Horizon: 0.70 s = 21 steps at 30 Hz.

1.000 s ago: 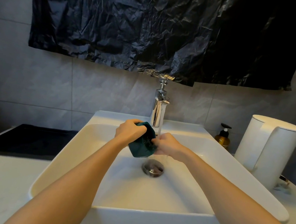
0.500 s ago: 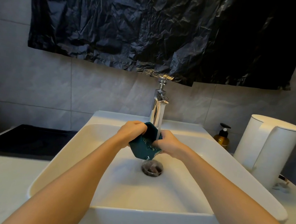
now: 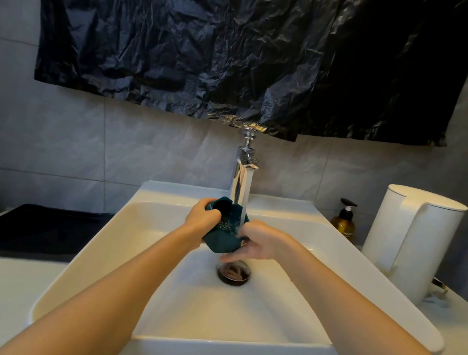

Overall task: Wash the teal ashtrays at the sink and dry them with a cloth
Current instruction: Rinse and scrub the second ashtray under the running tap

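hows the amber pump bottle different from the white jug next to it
The amber pump bottle is brownish with a black pump; the white jug is all white with a flat lid and a handle. The bottle is much shorter and slimmer than the jug. The bottle stands farther back than the jug. Both stand upright, right of the sink.

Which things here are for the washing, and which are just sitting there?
For the job: teal ashtray, held by the left hand and right hand; running tap; sink.
Just sitting there: white kettle; amber pump bottle; black plastic sheet.
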### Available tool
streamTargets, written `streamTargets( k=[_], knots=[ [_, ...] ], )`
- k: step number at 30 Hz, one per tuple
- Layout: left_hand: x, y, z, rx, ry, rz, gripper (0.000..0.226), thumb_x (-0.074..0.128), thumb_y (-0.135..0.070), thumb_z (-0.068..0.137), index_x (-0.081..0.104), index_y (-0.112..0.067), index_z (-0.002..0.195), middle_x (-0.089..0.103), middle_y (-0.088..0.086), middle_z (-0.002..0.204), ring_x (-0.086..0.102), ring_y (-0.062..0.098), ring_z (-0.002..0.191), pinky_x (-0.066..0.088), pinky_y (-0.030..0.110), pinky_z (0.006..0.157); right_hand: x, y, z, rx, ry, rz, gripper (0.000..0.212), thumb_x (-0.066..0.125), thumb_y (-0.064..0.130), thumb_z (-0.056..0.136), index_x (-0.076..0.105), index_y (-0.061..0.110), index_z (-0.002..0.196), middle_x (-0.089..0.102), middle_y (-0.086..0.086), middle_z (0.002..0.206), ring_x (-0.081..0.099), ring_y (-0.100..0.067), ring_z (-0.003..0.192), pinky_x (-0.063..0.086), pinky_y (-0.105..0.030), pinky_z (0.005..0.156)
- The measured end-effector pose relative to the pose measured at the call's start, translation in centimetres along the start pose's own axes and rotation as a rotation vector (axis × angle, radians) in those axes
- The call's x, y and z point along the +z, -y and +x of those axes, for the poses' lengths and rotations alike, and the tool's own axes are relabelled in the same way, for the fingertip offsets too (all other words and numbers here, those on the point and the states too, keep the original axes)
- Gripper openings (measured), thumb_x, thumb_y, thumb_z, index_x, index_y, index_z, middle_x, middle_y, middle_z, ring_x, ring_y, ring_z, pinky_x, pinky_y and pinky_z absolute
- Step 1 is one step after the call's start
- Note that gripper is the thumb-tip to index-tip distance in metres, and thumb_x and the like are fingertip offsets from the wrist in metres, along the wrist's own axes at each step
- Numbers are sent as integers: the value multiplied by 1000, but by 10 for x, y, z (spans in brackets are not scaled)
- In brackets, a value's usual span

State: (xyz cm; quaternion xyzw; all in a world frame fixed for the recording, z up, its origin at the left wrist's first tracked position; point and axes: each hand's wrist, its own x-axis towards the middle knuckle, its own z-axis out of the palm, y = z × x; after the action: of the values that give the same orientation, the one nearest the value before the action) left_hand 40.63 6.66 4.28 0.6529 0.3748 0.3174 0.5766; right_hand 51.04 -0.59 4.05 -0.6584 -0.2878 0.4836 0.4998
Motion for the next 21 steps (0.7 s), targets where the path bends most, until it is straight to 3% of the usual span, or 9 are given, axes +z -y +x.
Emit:
streamTargets(
  k=[3, 5, 8, 11, 14, 17, 19, 21],
  knots=[
    [-2, -2, -1, -8, -5, 98, 35, 37, -8, 92, 49, -14, 125, 56, 11, 106, 54, 28, 98, 52, 41, 80, -2, 0, 9, -86, -104, -293, 32, 41, -1, 97, 47, 7, 127, 60, -17, 124, 60, -35, 109, 55, -48, 87],
    [0, -6, -5, -3, 21, 179, 29, 36, -11, 93, 50, -13, 119, 56, 11, 103, 55, 28, 97, 53, 42, 80, -6, -2, 13, -209, -219, -444, 30, 44, -1, 95, 53, 5, 124, 63, -18, 119, 63, -30, 96, 59, -39, 76],
    [1, -9, -9, 6, 68, 300, 25, 37, -16, 95, 51, -15, 116, 59, 13, 105, 58, 30, 99, 54, 41, 78, -14, -3, 14, -321, -374, -722, 15, 62, 17, 92, 64, 1, 93, 66, -15, 90, 62, -24, 69, 50, -23, 51],
    [1, -11, -13, -9, 136, 361, 22, 37, -15, 93, 51, -14, 111, 60, 13, 99, 60, 27, 90, 53, 35, 66, -17, -3, 13, -379, -521, -985, 37, 72, 35, 83, 62, 4, 67, 56, -9, 64, 49, -20, 55, 35, -25, 46],
    [-1, -14, -16, -35, 139, 320, 17, 38, -12, 91, 50, -12, 103, 59, 11, 86, 58, 24, 78, 51, 34, 65, -18, -3, 11, -441, -476, -1006, 44, 66, 40, 88, 54, 8, 60, 47, -4, 57, 40, -16, 51, 26, -27, 45],
    [-4, -16, -15, -50, 110, 295, 13, 39, -14, 92, 48, -12, 101, 56, 10, 83, 55, 24, 80, 49, 34, 70, -17, 0, 7, -463, -284, -980, 37, 48, 33, 100, 60, 7, 76, 60, -9, 76, 50, -18, 65, 36, -27, 56],
    [-6, -16, -15, -71, 111, 276, 13, 39, -14, 92, 47, -11, 101, 56, 10, 81, 55, 24, 78, 49, 34, 71, -12, 1, 6, -451, -187, -954, 29, 38, 26, 104, 57, 8, 90, 59, -11, 92, 52, -21, 81, 38, -29, 68],
    [-7, -16, -15, -78, 122, 279, 14, 40, -15, 93, 47, -10, 105, 57, 11, 88, 56, 25, 83, 50, 35, 72, -10, 1, 6, -453, -168, -911, 23, 37, 25, 104, 53, 12, 94, 57, -8, 95, 53, -19, 83, 42, -26, 69]
  ],
)
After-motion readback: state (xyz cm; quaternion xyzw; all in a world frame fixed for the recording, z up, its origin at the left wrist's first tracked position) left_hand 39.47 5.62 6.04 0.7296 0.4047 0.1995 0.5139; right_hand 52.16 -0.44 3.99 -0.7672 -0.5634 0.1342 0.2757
